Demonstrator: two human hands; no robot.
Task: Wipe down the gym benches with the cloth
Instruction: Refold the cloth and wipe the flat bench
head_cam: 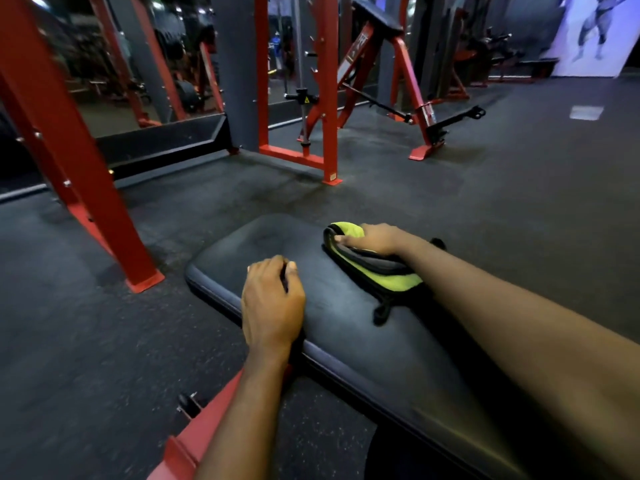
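Dark speckled rubber flooring (485, 188) is spread across a dim gym, and red steel rack uprights (69, 143) are stood on it to the left and behind. A black padded gym bench (346, 327) is seen running from the lower right toward the middle, its rounded end farthest away. The left hand (272, 303) is rested on the left edge of the pad, its fingers (266, 268) bent and held close together with the tips on the vinyl; nothing is held in it. A folded green and grey cloth (398, 280) is laid on the right side of the pad near its far end. The right hand (377, 239) is placed on top of the cloth, its fingers (346, 240) kept together and fairly straight, pressed on the upper fold; whether the thumb is tucked under cannot be told
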